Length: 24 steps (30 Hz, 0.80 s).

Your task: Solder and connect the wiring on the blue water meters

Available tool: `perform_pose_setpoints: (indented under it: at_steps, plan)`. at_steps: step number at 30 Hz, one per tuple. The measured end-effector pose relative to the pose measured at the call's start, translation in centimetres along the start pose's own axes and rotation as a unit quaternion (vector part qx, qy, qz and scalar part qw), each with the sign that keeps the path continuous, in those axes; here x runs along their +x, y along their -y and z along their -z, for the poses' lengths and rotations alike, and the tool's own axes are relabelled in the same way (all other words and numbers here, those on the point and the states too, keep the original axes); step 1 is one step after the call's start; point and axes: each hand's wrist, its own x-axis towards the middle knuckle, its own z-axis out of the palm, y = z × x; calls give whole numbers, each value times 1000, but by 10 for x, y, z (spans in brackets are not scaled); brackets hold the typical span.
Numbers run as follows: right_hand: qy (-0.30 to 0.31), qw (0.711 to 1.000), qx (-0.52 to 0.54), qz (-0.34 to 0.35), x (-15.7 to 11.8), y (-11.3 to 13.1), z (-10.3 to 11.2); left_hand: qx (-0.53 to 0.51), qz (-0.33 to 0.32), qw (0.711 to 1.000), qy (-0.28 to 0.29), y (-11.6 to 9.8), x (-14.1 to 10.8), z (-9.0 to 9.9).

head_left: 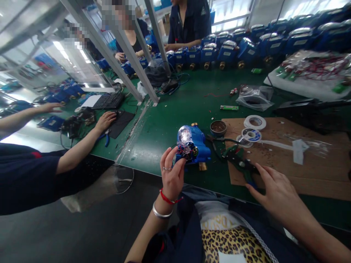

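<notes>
Though open-fingered, right hand (279,190) at pliers (239,160), spool (255,135) beyond; left hand (172,178) fingertip-tight on wiring (187,150).

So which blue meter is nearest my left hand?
The blue meter beside the round tin, with wires bunched at its front; the other meters sit farther off.

Shines through windows (231,12) at one o'clock, glares off the meter (202,144) just off-centre at four, lies dim over the floor (82,233) at eight; blurs and stretches toward ten, pixelates at eleven.
</notes>
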Motion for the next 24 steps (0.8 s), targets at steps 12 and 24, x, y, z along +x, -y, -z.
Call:
perform_pose_setpoints:
  at_steps: [12,24]
  plan:
    - [388,657,641,-86,-2,30,62,-17,-16,999,29,9,-1,5]
    - [424,630,647,-71,27,116,42,-43,-5,998,37,13,1,12]
